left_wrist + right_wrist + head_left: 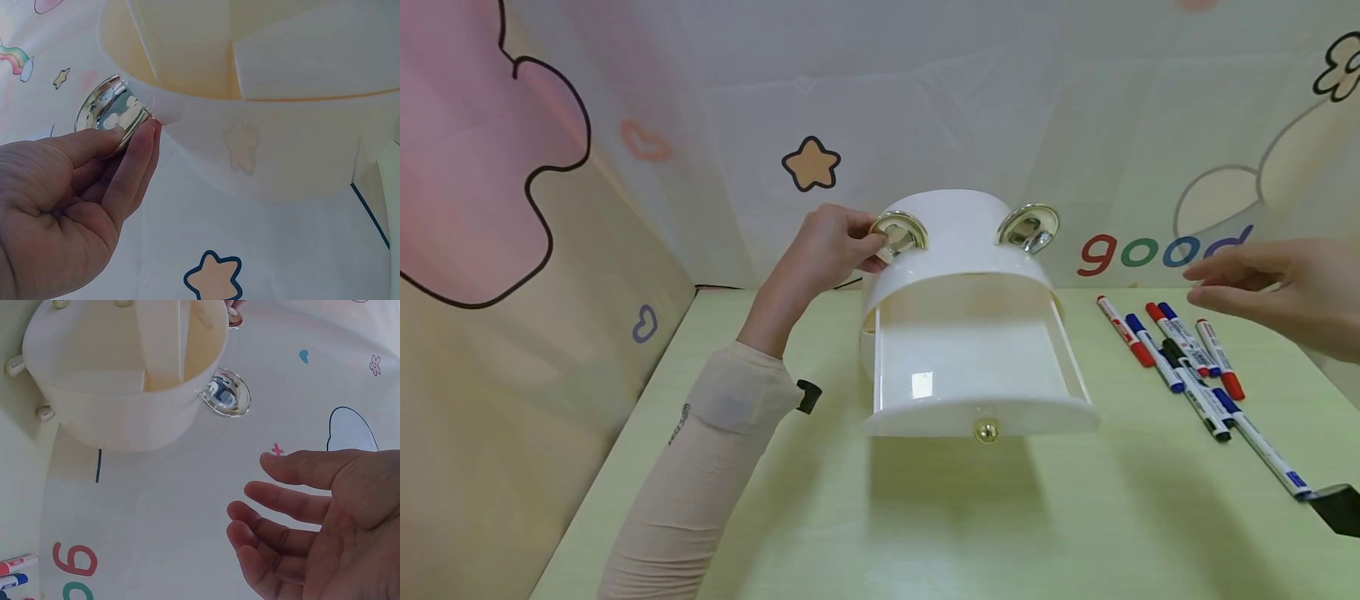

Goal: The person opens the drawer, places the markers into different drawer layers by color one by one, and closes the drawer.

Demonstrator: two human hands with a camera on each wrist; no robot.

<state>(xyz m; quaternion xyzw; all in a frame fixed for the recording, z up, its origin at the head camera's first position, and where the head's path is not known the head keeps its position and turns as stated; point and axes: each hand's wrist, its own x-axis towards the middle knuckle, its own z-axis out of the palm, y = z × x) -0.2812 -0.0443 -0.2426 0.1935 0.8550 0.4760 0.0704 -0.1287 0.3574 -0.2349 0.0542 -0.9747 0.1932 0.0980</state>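
Note:
A white rounded box [951, 221] with two shiny gold ear-shaped pieces stands on the table, its drawer [925, 419] pulled out toward me. On the drawer's front is a round gold knob [987, 430]. My left hand [835, 246] pinches the left gold ear [901, 227] between thumb and fingers; the left wrist view shows the thumb on the ear's face [103, 106]. The right gold ear [1030, 227] stands free. To the right of the box, my right hand [1288, 287] hovers above the table with relaxed, slightly bent fingers and nothing in them.
Several whiteboard markers [1195, 358] with red, blue and black caps lie in a loose group right of the box. Behind it hangs a printed cloth [955, 125] with a star and letters. Small feet [45, 413] show under the box.

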